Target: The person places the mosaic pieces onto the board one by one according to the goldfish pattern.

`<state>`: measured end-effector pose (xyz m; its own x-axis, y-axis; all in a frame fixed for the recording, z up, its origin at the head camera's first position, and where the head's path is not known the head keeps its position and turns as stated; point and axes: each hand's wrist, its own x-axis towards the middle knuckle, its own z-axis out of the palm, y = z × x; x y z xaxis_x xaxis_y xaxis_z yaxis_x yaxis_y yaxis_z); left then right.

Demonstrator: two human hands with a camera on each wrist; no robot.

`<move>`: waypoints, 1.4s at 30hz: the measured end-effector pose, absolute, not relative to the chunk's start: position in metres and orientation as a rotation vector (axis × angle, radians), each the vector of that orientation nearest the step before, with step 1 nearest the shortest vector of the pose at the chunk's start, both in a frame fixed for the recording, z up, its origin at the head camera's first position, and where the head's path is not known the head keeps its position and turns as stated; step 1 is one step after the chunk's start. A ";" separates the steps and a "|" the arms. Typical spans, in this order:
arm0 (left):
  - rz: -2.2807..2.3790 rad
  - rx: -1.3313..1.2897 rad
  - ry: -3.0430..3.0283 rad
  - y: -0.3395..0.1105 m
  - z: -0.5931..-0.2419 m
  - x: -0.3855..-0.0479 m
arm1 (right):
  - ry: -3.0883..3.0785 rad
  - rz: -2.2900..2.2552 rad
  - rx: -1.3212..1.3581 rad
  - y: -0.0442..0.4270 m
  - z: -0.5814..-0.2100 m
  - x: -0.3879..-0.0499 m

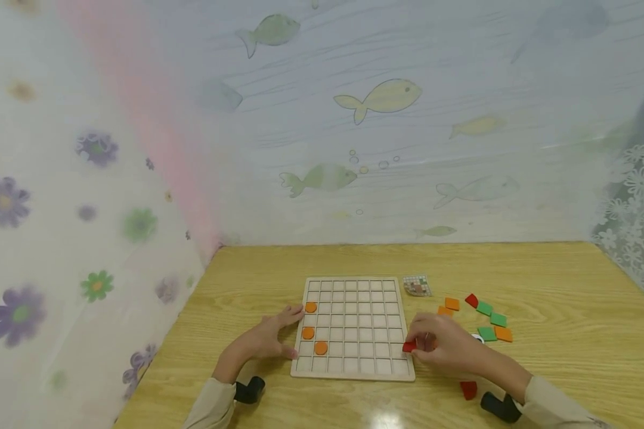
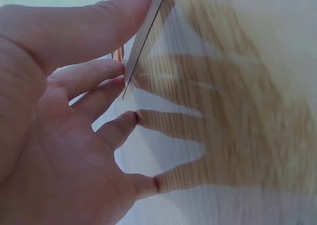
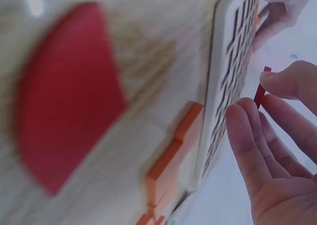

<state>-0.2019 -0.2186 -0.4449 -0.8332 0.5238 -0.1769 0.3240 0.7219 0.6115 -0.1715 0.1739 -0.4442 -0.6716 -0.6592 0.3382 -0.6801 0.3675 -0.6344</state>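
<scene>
A pale wooden grid board (image 1: 349,322) lies flat on the table. Three orange round pieces (image 1: 321,348) sit in cells near its left side. My left hand (image 1: 268,338) rests at the board's left edge, fingers spread and fairly straight; the left wrist view shows the thumb and fingertips (image 2: 115,66) against the edge. Between thumb and fingers, my right hand (image 1: 444,342) pinches a small red piece (image 1: 409,347) at the board's right edge. Seen from the right wrist, that red piece (image 3: 260,88) stands edge-on, and its full outline is hidden.
Right of the board lie green squares (image 1: 498,320), orange squares (image 1: 452,304) and red rounded pieces (image 1: 468,390). A white round piece (image 1: 477,338) is partly covered by the right hand. A small patterned grid card (image 1: 417,286) lies by the board's top right corner. Decorated walls (image 1: 375,179) border the table.
</scene>
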 end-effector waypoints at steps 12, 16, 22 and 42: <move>0.846 0.643 2.590 -0.221 -0.443 -0.200 | -2.593 1.264 1.275 0.140 -0.440 -0.193; 0.844 0.634 2.593 -0.220 -0.444 -0.199 | -2.627 1.253 1.281 0.130 -0.438 -0.199; 0.842 0.640 2.599 -0.218 -0.443 -0.199 | -2.624 1.216 1.281 0.116 -0.438 -0.209; 0.836 0.691 2.606 -0.217 -0.444 -0.199 | -2.714 1.243 1.187 0.072 -0.441 -0.237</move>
<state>-0.1988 -0.2174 -0.4437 -0.8329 0.5333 -0.1479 0.3477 0.7122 0.6098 -0.2369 0.0717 -0.4415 -0.7246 -0.6511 0.2260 -0.5963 0.4280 -0.6791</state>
